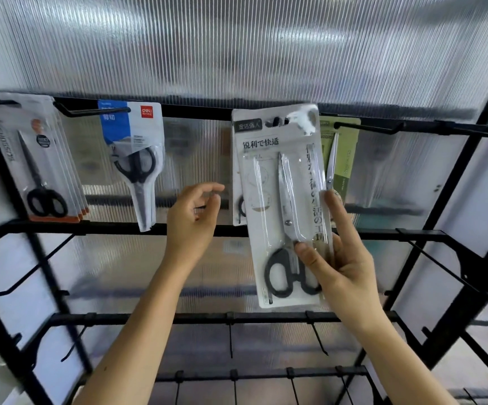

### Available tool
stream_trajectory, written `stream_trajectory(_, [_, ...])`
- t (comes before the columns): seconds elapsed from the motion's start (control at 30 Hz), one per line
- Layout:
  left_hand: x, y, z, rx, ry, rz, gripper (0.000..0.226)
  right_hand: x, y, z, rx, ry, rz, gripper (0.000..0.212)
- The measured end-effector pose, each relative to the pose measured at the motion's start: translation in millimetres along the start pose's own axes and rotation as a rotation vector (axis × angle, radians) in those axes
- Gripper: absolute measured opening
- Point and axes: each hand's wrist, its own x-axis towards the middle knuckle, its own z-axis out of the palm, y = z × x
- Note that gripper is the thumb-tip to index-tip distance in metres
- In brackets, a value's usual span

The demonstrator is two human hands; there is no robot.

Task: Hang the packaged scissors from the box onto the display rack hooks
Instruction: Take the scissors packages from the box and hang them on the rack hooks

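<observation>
My right hand (339, 258) grips the lower part of a white blister pack of black-handled scissors (278, 182), thumb on the front. The pack's hang hole sits on a hook at the top bar of the black display rack (196, 111); another white pack hangs just behind it. My left hand (191, 217) hovers open to the left of the pack, apart from it, holding nothing. The box is out of view.
On the top row hang a stack of orange-trimmed packs (41, 159), a blue-and-white pack (137, 159) and a green pack (343, 159). A bare hook (365, 128) juts out at the right. Lower rows carry bare hooks (317, 337). Ribbed translucent panels back the rack.
</observation>
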Motion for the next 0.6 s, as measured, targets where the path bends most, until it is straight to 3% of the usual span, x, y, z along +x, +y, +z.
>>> stream_trajectory(0.17, [-7, -2, -4, -0.022, 0.004, -0.021, 0.020, 6, 4, 5, -0.015, 0.018, 0.054, 0.065])
stream_trajectory(0.43, [-10, -2, -4, 0.052, -0.021, -0.025, 0.018, 85, 59, 28, -0.273, 0.077, 0.192, 0.066])
stream_trajectory(0.6, [-17, -1, 7, 0.084, -0.055, -0.021, 0.018, 120, 85, 23, -0.488, -0.056, 0.344, 0.070])
